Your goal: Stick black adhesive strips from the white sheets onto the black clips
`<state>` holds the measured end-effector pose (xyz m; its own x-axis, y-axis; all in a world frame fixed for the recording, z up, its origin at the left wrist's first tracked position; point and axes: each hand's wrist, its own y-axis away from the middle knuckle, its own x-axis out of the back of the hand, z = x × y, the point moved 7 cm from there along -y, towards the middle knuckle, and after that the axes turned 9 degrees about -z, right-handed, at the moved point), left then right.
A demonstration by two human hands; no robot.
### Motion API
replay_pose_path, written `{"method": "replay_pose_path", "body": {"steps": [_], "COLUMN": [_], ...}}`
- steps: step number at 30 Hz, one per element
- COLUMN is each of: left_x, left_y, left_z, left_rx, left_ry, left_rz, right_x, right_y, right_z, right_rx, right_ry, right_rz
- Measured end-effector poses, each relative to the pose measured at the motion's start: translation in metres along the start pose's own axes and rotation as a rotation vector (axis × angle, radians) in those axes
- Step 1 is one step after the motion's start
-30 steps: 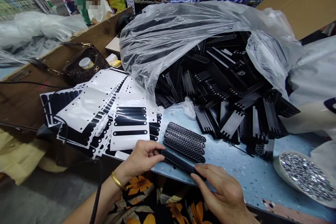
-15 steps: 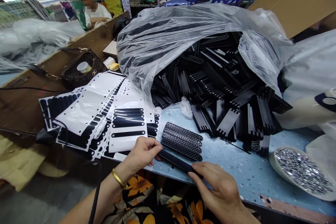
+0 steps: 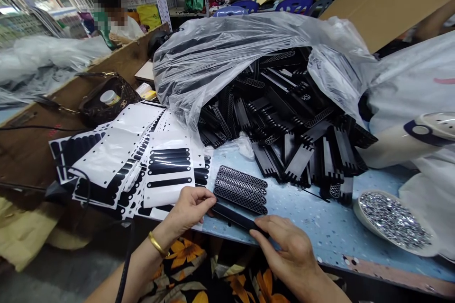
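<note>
A smooth black strip lies slanted at the front edge of the blue speckled table. Its left end is pinched by my left hand, which has a gold bangle at the wrist. Fingers and thumb of my right hand grip the other end. Just beyond the strip, several black strips with a mesh pattern lie side by side. To the left, a white sheet bears black strip-shaped stickers, on top of more such sheets.
An open plastic bag spills many black parts over the table's back. A bowl of shiny pieces stands at the right, near a white device. A handbag rests at the left. A person is further back.
The whole view has shifted slightly, with the things at the right now further left. Both hands keep hold of the black strip in nearly the same pose.
</note>
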<state>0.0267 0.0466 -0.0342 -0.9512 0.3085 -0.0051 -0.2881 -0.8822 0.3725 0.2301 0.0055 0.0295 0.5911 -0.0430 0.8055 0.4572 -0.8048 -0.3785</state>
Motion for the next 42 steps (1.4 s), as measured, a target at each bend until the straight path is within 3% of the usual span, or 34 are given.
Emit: {"method": "replay_pose_path", "body": {"steps": [13,21,29,36,42], "left_x": [0.001,0.002,0.005,0.005,0.005], "left_y": [0.002,0.001,0.001,0.002,0.002], "left_z": [-0.004,-0.008,-0.008,-0.008,-0.007], "left_rx": [-0.003,-0.020,-0.025,-0.022,-0.029], "left_ry": [-0.037,-0.043,-0.065,-0.057,-0.069], "left_rz": [0.022,0.016,0.014,0.020,0.021], "right_x": [0.003,0.004,0.002,0.006,0.003], "right_y": [0.002,0.008,0.008,0.010,0.012], "right_z": [0.005,-0.002,0.003,-0.004,0.004], "right_rx": [-0.019,0.074,0.048,0.126,0.073], "right_ry": [-0.194,-0.111,-0.236,-0.196,-0.253], "right_rz": [-0.033,0.004,-0.015,0.030,0.013]}}
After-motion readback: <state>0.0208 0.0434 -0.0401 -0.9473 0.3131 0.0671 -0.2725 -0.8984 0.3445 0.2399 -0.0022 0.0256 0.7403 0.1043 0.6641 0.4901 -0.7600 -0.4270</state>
